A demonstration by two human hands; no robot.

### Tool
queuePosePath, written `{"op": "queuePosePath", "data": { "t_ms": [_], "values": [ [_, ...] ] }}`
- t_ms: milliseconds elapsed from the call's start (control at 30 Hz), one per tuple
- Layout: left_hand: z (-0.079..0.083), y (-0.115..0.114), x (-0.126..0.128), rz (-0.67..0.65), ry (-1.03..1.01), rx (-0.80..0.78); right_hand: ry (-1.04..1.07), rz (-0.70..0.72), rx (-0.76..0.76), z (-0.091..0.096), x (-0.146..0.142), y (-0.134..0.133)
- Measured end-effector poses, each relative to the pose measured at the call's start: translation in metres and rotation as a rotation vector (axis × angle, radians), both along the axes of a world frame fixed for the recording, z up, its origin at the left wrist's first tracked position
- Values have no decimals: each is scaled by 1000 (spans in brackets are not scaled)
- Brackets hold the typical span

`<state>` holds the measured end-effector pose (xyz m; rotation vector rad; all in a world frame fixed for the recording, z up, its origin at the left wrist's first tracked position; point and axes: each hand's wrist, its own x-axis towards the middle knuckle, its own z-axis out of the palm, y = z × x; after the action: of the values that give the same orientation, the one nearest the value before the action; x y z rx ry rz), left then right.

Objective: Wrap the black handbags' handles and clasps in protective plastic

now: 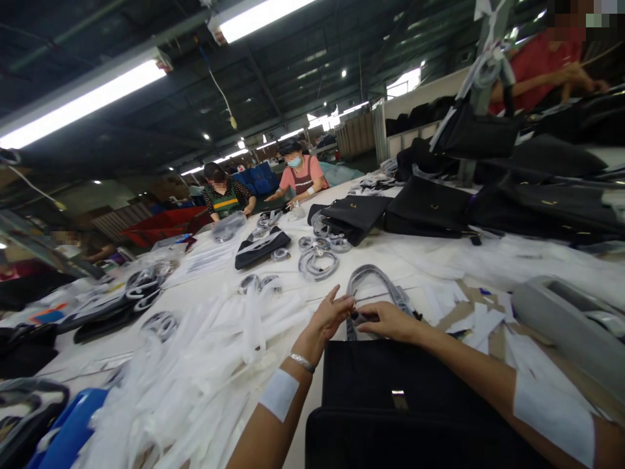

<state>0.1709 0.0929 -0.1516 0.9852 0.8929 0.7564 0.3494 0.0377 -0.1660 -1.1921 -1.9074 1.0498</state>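
A black bag [361, 374] with a small metal clasp [399, 399] lies in front of me on the white table. Its handle [374, 270], wrapped in clear plastic, arches up beyond the bag's far edge. My left hand [331, 316] is at the near left end of the handle, fingertips closed on it and one finger raised. From the other side my right hand [388, 321] curls its fingers round the same part, close to the left fingertips. The exact point of grip is partly hidden by the fingers.
White foam strips [209, 365] are heaped at left. A grey dispenser-like case [561, 319] and paper scraps [481, 319] lie at right. Coiled plastic-wrapped straps [317, 260] and black bags [424, 205] are farther off. Co-workers [303, 176] sit across the table.
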Motion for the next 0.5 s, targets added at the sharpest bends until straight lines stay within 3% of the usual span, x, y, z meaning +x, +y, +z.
{"op": "queuePosePath", "data": {
  "t_ms": [233, 367, 500],
  "values": [
    [26, -14, 21, 30, -13, 247, -186, -95, -36, -15, 25, -23],
    [41, -54, 14, -61, 57, 324, -239, -70, -10, -17, 39, -42],
    [46, -100, -3, -275, 234, 427, -254, -48, 25, -22, 51, -54]
  ]
}}
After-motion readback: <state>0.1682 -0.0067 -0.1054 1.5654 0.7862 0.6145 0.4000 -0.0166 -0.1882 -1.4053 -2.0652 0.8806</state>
